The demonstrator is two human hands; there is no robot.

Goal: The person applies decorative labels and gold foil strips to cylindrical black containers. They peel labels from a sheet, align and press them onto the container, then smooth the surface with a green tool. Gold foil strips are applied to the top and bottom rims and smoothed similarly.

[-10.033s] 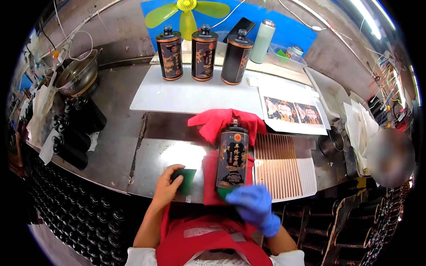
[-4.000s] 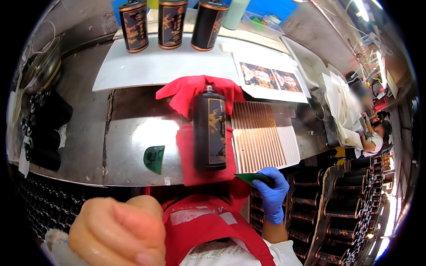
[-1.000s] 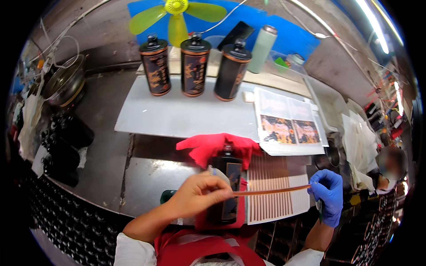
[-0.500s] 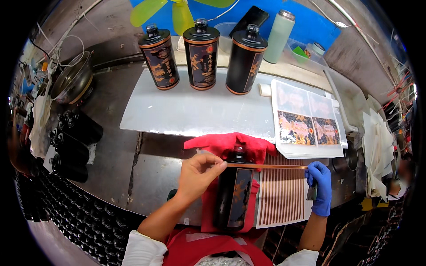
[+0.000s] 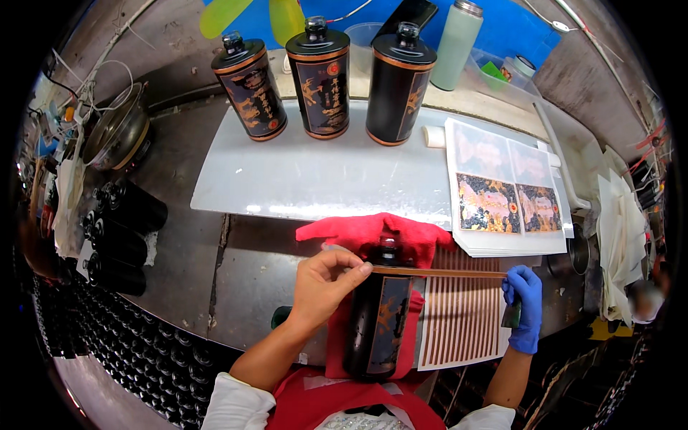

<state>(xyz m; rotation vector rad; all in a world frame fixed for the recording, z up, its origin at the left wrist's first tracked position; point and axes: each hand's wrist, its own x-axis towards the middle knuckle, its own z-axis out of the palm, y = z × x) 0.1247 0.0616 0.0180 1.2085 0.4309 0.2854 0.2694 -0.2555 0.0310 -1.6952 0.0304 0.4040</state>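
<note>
A copper-coloured decal strip [image 5: 459, 273] stretches level between my hands, across the shoulder of a black bottle [image 5: 380, 322] lying on a red cloth [image 5: 416, 233]. My bare left hand [image 5: 326, 283] pinches its left end close to the bottle's shoulder. My right hand [image 5: 523, 304], in a blue glove, grips the other end; a small dark flat tool [image 5: 512, 314] also shows in that hand. The bottle bears a dark picture panel with gold patterns. Beside it lies a white sheet [image 5: 464, 337] of parallel copper strips, partly under the stretched one.
Three decorated black bottles [image 5: 320, 82] stand on a pale board [image 5: 287, 179] at the back. Printed decal sheets [image 5: 509, 193] lie at right. Several plain black bottles [image 5: 118, 233] lie at left near a metal pan [image 5: 118, 132]. A green flask [image 5: 457, 46] stands behind.
My view has shifted slightly. Both hands keep hold of the strip, which stays stretched across the bottle's shoulder; the right hand sits a little lower and farther right in view.
</note>
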